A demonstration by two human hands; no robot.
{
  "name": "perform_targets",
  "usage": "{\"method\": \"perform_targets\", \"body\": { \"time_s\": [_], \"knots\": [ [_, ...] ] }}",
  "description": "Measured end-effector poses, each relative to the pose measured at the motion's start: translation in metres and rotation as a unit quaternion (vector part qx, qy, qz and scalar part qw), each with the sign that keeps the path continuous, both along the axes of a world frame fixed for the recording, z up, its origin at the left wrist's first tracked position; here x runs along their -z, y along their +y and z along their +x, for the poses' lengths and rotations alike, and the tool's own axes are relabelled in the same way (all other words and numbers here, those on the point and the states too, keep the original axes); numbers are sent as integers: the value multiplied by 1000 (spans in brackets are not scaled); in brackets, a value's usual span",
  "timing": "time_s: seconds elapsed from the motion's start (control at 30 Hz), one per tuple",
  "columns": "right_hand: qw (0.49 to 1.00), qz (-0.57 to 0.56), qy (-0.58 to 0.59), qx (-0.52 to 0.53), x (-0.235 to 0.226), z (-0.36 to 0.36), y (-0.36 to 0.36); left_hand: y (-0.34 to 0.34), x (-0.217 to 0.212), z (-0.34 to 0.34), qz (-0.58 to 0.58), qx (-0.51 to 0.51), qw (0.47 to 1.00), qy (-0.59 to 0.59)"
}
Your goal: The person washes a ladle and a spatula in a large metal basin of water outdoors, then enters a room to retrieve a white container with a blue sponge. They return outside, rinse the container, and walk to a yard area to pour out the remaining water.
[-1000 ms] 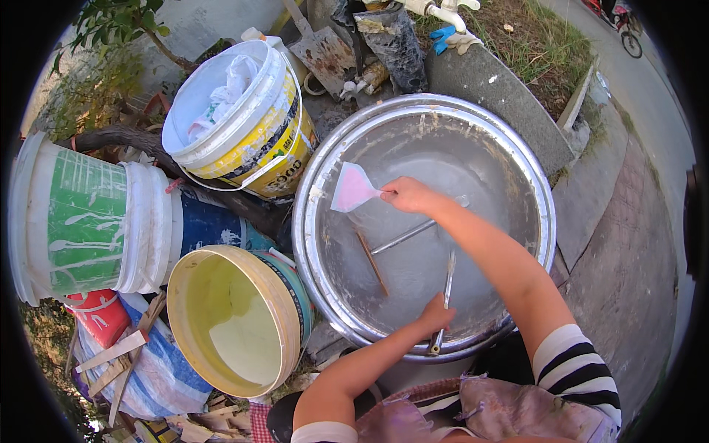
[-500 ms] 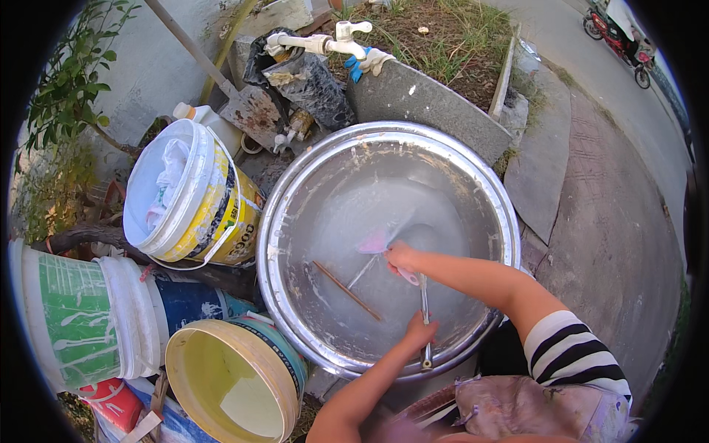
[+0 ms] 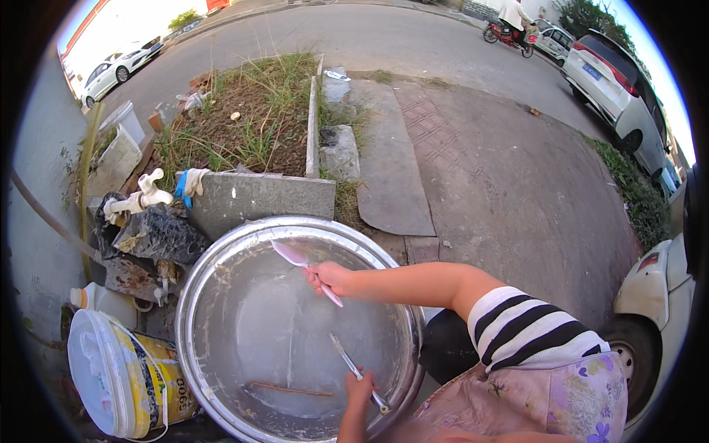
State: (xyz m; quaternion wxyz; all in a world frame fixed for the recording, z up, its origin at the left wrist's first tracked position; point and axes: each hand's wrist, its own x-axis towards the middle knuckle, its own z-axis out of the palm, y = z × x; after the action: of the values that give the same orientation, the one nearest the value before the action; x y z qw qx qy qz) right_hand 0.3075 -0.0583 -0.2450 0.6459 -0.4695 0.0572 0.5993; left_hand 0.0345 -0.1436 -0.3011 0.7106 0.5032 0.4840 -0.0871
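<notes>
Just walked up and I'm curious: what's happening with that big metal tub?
A person bends over a big round metal basin of cloudy water on the pavement. The right hand holds a pink spoon lifted above the water near the far rim. The left hand grips a metal utensil at the near rim. A brown stick lies in the water. A white bucket lies tipped beside the basin.
</notes>
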Motion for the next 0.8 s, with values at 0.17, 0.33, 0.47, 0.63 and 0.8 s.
{"method": "perform_targets", "body": {
  "time_s": [0.17, 0.33, 0.47, 0.63, 0.8],
  "knots": [
    [968, -197, -56, -143, 21, -35, -96, 17, 13, -18, 34, 24, 999, 12],
    [906, -189, -7, -378, 49, -62, -109, 50, 32, -32, 113, 50, 987, 103],
    [917, -194, -174, -302, 71, -55, -75, 84, 30, -34, 395, 115, 910, 49],
    [921, -188, -292, -177, 46, -24, -68, 106, 22, 9, 504, 87, 847, 144],
    [923, -123, -301, -205, -31, 18, -109, 90, 20, 68, 310, 52, 947, 69]
  ]
}}
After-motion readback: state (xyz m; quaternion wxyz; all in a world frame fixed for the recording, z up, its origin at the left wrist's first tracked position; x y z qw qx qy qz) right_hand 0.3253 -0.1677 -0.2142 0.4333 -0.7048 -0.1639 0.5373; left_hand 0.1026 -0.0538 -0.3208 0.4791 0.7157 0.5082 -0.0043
